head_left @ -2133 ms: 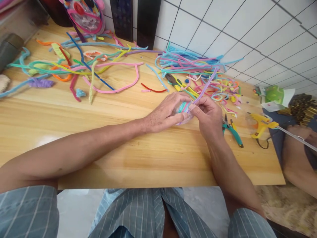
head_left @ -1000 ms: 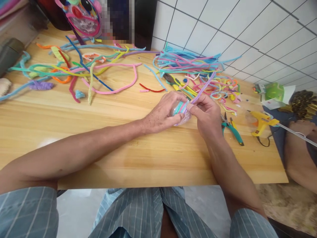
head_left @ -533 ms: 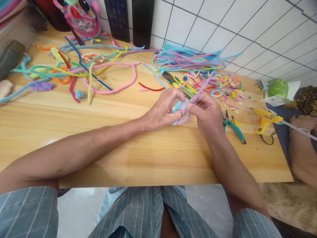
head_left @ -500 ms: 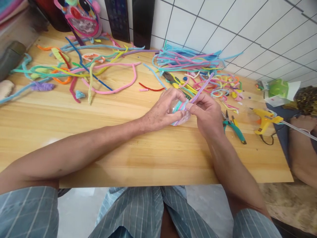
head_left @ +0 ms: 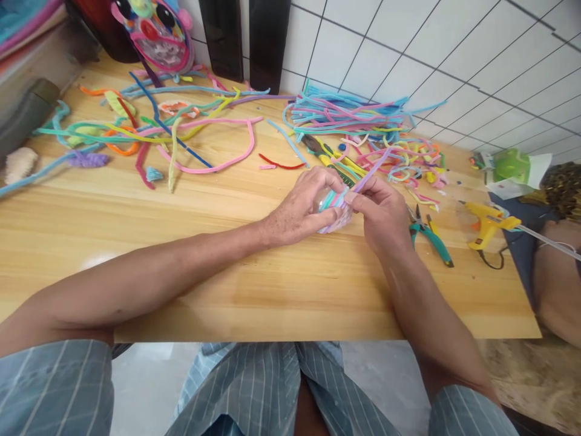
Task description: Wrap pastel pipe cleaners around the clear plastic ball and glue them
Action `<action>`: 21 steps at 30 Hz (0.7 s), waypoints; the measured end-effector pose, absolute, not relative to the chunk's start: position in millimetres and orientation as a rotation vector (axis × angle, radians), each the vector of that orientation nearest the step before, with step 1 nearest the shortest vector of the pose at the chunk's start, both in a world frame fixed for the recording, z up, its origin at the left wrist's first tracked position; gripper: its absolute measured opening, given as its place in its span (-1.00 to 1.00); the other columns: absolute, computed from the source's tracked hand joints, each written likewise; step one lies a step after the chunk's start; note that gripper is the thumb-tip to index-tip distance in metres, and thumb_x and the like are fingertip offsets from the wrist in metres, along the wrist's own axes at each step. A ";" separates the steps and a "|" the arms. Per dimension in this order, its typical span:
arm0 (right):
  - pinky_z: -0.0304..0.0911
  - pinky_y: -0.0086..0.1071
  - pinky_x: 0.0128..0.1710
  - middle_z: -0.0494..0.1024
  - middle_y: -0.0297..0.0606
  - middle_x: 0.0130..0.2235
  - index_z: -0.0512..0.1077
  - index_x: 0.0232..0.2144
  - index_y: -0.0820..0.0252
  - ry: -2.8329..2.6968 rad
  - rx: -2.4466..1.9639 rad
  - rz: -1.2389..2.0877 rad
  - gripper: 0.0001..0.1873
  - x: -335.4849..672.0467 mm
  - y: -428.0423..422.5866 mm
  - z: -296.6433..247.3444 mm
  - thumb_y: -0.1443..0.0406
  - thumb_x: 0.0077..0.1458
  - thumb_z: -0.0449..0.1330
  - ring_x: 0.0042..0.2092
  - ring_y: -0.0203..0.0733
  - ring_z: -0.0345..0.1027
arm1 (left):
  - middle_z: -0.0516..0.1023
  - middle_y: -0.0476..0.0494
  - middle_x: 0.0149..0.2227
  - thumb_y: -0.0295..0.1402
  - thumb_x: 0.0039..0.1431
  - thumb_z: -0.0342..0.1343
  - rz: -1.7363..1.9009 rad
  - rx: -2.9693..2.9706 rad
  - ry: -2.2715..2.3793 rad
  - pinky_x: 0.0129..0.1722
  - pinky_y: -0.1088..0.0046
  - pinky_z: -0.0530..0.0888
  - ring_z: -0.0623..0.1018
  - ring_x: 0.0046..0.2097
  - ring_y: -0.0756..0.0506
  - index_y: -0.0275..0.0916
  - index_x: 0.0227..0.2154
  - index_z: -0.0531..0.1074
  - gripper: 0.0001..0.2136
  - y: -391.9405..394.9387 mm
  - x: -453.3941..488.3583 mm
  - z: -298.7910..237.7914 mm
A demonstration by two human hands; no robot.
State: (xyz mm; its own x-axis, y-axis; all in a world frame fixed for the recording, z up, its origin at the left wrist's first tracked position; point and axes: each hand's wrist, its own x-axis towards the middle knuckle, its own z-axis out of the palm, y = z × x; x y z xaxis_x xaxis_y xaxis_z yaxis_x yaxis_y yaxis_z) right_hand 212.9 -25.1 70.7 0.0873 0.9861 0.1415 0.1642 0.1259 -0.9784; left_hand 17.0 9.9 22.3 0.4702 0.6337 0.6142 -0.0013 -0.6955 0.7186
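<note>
Clasping a clear, rounded plastic piece striped with turquoise, pink and lilac fuzzy stems [head_left: 334, 200], the left hand [head_left: 306, 204] has its fingers over the top and its thumb across the near side. The right hand [head_left: 385, 212] pinches a long lilac fuzzy stem [head_left: 376, 168] against the piece's right edge — its free end slants up and away. Fingers cover much of the piece, so its full shape is hard to tell. It sits above the pale wooden table [head_left: 272, 290], with teal-handled metal pliers [head_left: 431, 237] near the right wrist — a yellow glue gun [head_left: 486, 225] lies farther right.
</note>
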 end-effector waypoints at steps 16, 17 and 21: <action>0.32 -0.26 -0.32 0.51 -0.41 -0.43 0.52 -0.43 0.05 -1.311 -1.267 1.020 -0.70 214.2 -24.7 69.9 0.11 -0.04 0.55 -0.37 -0.23 0.34 | 0.60 -0.23 0.11 -0.19 0.34 0.21 1.114 2.038 0.577 0.26 0.09 0.51 0.58 0.16 -0.27 -0.13 0.13 0.41 -0.64 12.5 16.2 25.3; 0.32 -0.27 -0.32 0.51 -0.42 -0.43 0.52 -0.44 0.05 -1.305 -1.261 1.025 -0.70 214.1 -24.6 69.5 0.11 -0.04 0.55 -0.38 -0.23 0.34 | 0.60 -0.22 0.12 -0.19 0.35 0.20 1.111 2.032 0.578 0.26 0.10 0.51 0.58 0.16 -0.26 -0.13 0.13 0.41 -0.65 12.9 15.5 25.3; 0.32 -0.27 -0.33 0.52 -0.41 -0.42 0.51 -0.44 0.04 -1.295 -1.246 1.024 -0.67 214.4 -23.9 66.5 0.09 -0.02 0.57 -0.37 -0.23 0.35 | 0.59 -0.23 0.14 -0.18 0.41 0.15 1.084 2.017 0.546 0.26 0.12 0.52 0.57 0.16 -0.25 -0.13 0.14 0.41 -0.67 15.9 12.4 24.7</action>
